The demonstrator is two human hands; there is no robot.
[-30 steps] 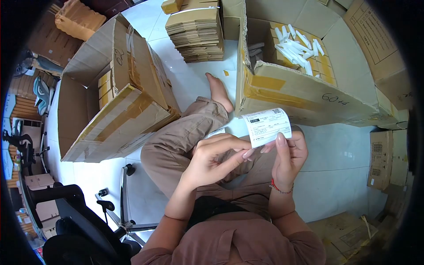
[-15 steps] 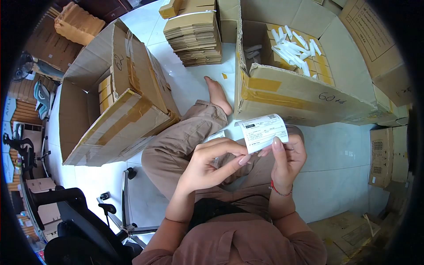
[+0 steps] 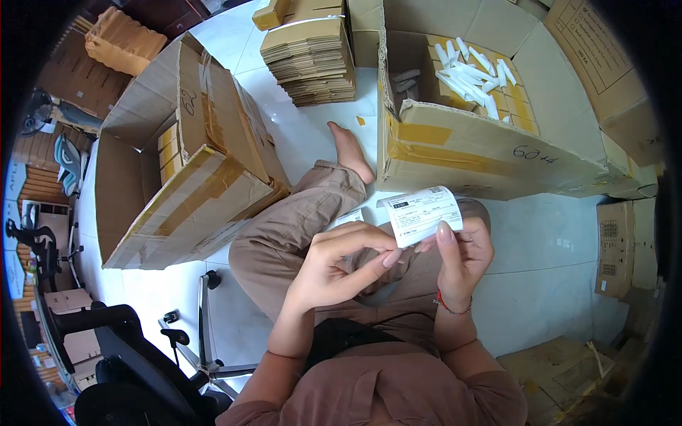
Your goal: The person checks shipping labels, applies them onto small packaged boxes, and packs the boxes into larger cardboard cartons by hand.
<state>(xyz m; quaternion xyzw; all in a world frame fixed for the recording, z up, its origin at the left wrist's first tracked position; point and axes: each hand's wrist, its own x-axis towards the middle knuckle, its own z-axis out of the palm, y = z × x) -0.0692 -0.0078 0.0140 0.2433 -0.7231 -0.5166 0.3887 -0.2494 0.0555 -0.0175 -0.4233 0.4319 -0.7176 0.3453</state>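
A white printed shipping label (image 3: 425, 214), curled at its upper edge, is held up over my crossed legs. My right hand (image 3: 463, 255) grips its lower right side, thumb on the printed face and fingers behind. At the lower left corner, the thumb and forefinger of my left hand (image 3: 344, 264) are pinched together on the label's edge. Behind my left hand, part of another printed white paper (image 3: 349, 217) shows near my leg; the rest of it is hidden.
An open carton (image 3: 462, 153) marked "60+4" holds small brown boxes and white paper rolls (image 3: 469, 78). Another open carton (image 3: 206, 177) marked "62" stands left. Flattened cardboard (image 3: 309, 67) is stacked at the back. An office chair (image 3: 135, 355) is at lower left, a closed carton (image 3: 614, 248) at right.
Both hands keep nearly the same hold on the label. It has tilted very slightly, and the whole view has shifted a little.
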